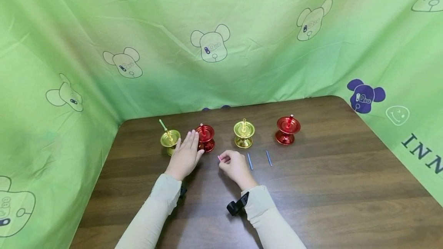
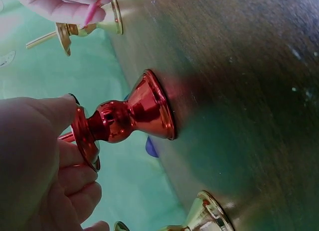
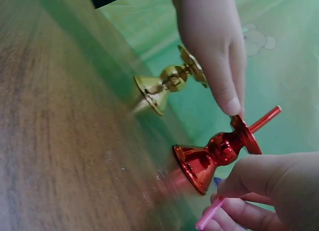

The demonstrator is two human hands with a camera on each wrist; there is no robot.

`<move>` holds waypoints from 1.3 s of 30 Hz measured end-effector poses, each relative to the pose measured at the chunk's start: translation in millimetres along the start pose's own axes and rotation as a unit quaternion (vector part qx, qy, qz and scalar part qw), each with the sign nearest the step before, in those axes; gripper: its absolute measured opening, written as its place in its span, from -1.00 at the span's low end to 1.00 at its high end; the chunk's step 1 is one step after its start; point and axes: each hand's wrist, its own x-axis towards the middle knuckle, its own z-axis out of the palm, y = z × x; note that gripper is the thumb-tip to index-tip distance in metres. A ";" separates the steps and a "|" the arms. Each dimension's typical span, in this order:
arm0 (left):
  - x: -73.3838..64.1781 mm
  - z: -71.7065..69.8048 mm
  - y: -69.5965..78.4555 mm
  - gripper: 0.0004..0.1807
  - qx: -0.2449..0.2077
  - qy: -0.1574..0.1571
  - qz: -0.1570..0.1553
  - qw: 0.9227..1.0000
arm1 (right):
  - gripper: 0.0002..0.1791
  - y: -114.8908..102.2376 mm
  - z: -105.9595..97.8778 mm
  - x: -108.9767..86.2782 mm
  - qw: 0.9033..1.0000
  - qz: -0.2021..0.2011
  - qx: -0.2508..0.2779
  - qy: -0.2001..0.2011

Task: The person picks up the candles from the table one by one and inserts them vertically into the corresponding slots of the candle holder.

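My left hand holds the dish of a shiny red candle holder, thumb at the rim and fingers along its left side. In the left wrist view, that red candle holder has its base on the table. Between thumb and fingers, my right hand pinches a small pink candle, just in front of and right of the red holder. Close beyond my left hand stands a gold candle holder, with a pale green candle leaning out of its centre.
To the right stand another gold candle holder and another red candle holder. Two blue candles, a left one and a right one, lie right of my right hand. A green printed curtain surrounds the wooden table.
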 end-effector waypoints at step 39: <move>-1.7 1.0 -0.8 -0.24 0.019 0.012 0.017 1.000 | -0.84 -15.1 -3.1 25.7 0.979 -0.013 0.184 0.083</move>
